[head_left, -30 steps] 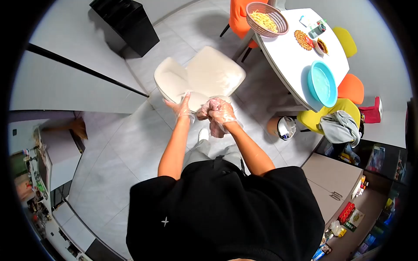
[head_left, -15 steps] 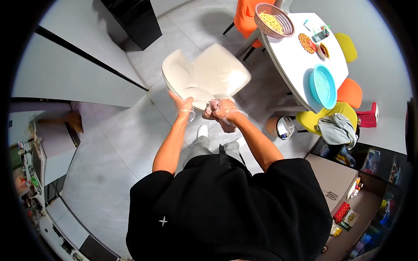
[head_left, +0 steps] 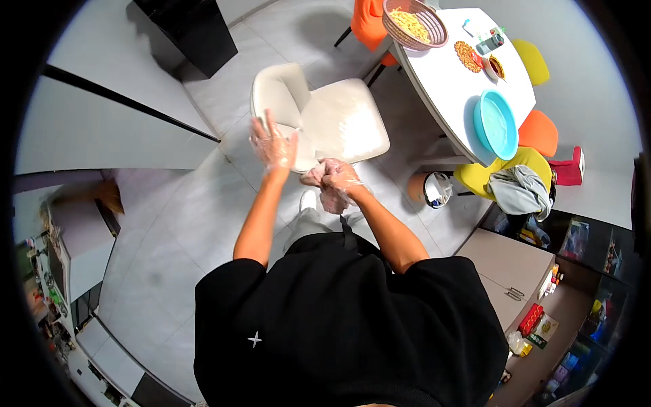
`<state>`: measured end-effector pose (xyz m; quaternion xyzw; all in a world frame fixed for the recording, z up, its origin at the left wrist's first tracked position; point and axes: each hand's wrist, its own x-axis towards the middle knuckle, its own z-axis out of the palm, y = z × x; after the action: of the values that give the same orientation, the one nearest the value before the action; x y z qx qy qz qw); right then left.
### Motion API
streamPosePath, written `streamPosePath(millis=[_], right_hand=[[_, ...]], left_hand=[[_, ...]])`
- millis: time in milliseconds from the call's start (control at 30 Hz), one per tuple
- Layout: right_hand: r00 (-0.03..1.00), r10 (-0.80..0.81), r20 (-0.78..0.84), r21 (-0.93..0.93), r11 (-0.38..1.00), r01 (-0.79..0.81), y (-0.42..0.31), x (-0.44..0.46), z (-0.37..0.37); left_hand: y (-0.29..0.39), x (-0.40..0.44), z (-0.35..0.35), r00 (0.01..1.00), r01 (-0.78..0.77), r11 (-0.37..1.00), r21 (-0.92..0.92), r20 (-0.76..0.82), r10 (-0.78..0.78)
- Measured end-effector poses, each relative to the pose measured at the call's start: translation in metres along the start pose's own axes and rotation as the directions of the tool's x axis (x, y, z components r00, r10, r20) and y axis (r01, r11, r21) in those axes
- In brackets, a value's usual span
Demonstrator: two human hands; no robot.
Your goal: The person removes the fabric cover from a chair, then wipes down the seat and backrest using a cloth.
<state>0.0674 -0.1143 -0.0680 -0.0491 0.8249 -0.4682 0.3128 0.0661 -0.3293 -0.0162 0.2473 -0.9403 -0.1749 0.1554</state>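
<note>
A cream padded chair (head_left: 349,119) stands on the floor in front of me, its curved backrest to the left and its seat to the right. My left hand (head_left: 272,144), in a clear plastic glove, has its fingers spread over the backrest's near side; whether it touches the surface I cannot tell. At the seat's near edge, my right hand (head_left: 344,178), also gloved, is closed around a crumpled pinkish cloth (head_left: 335,201). Part of that cloth hangs below the fingers.
To the right, a white table (head_left: 434,88) holds a brown basket (head_left: 434,37) of yellow strips and a blue basin (head_left: 496,125). A waste bin (head_left: 419,190) stands below it. A yellow chair (head_left: 475,178) carries a grey garment (head_left: 519,190). A black cabinet (head_left: 193,34) rises at the far left.
My left hand has moved from gripping the chair's near edge up over the backrest, fingers now spread. The chair has turned slightly. My right hand has shifted a little left with the cloth.
</note>
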Motion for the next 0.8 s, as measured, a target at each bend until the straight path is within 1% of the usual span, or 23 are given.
streamPosePath(millis=[33, 100, 133, 167, 200, 300, 333, 400, 433, 467, 500, 533, 567, 600, 633, 700, 767, 800], right_hand=[[0.999, 0.042, -0.015, 0.035, 0.999, -0.042, 0.018, 0.001, -0.006], [0.984, 0.172, -0.036, 0.157, 0.974, -0.164, 0.041, -0.005, -0.027], [0.97, 0.24, -0.039, 0.217, 0.949, -0.226, 0.052, -0.01, -0.037], [0.951, 0.305, -0.04, 0.274, 0.919, -0.283, 0.061, -0.012, -0.047], [0.941, 0.329, -0.076, 0.3, 0.908, -0.293, 0.062, -0.015, -0.056], [0.933, 0.353, -0.065, 0.56, 0.787, -0.258, 0.045, -0.022, -0.083], [0.933, 0.359, -0.031, 0.596, 0.756, -0.271, 0.083, -0.006, -0.086], [0.935, 0.354, -0.021, 0.655, 0.711, -0.255, 0.144, 0.03, -0.095], [0.936, 0.351, -0.015, 0.685, 0.685, -0.246, 0.151, 0.044, -0.102], [0.938, 0.347, -0.023, 0.688, 0.686, -0.237, 0.157, 0.058, -0.113], [0.919, 0.379, -0.104, 0.73, 0.657, -0.188, 0.141, 0.074, -0.121], [0.91, 0.352, -0.219, 0.538, 0.822, -0.189, 0.198, 0.112, -0.126], [0.903, 0.294, -0.313, 0.304, 0.932, -0.199, 0.259, 0.152, -0.135], [0.913, 0.147, -0.381, 0.129, 0.986, -0.105, 0.256, 0.174, -0.152], [0.906, -0.013, -0.424, -0.052, 0.999, -0.01, 0.235, 0.196, -0.171], [0.86, -0.206, -0.468, -0.144, 0.977, 0.156, 0.214, 0.246, -0.197], [0.859, -0.254, -0.443, -0.417, 0.907, 0.054, 0.167, 0.274, -0.208], [0.844, -0.314, -0.434, -0.448, 0.888, 0.1, 0.171, 0.292, -0.203]], left_hand=[[0.017, -0.012, -0.001, 0.994, -0.108, 0.993, -0.044, -0.016, 0.107], [0.045, -0.034, 0.003, 0.95, -0.313, 0.942, -0.126, -0.055, 0.308], [0.059, -0.047, 0.012, 0.939, -0.335, 0.921, -0.198, 0.011, 0.344], [0.073, -0.059, 0.023, 0.923, -0.349, 0.897, -0.271, 0.069, 0.38], [0.081, -0.067, 0.036, 0.901, -0.355, 0.869, -0.344, 0.121, 0.416], [0.088, -0.098, 0.099, 0.872, -0.2, 0.859, -0.471, 0.314, 0.375], [0.097, -0.103, 0.102, 0.844, -0.185, 0.907, -0.379, 0.411, 0.344], [0.108, -0.105, 0.111, 0.787, -0.265, 0.884, -0.386, 0.443, 0.429], [0.111, -0.107, 0.122, 0.754, -0.304, 0.869, -0.389, 0.46, 0.47], [0.111, -0.11, 0.134, 0.755, -0.356, 0.858, -0.371, 0.427, 0.498], [0.115, -0.107, 0.145, 0.768, -0.322, 0.874, -0.363, 0.44, 0.466], [0.122, -0.102, 0.155, 0.778, -0.284, 0.89, -0.357, 0.457, 0.432], [0.13, -0.102, 0.164, 0.79, -0.236, 0.908, -0.347, 0.476, 0.387], [0.135, -0.104, 0.178, 0.813, -0.2, 0.916, -0.348, 0.462, 0.353], [0.138, -0.109, 0.193, 0.804, -0.15, 0.909, -0.389, 0.487, 0.341], [0.133, -0.119, 0.22, 0.742, -0.254, 0.853, -0.456, 0.474, 0.474], [0.128, -0.133, 0.235, 0.692, -0.251, 0.829, -0.5, 0.506, 0.515], [0.124, -0.142, 0.239, 0.668, -0.247, 0.817, -0.521, 0.519, 0.533]])
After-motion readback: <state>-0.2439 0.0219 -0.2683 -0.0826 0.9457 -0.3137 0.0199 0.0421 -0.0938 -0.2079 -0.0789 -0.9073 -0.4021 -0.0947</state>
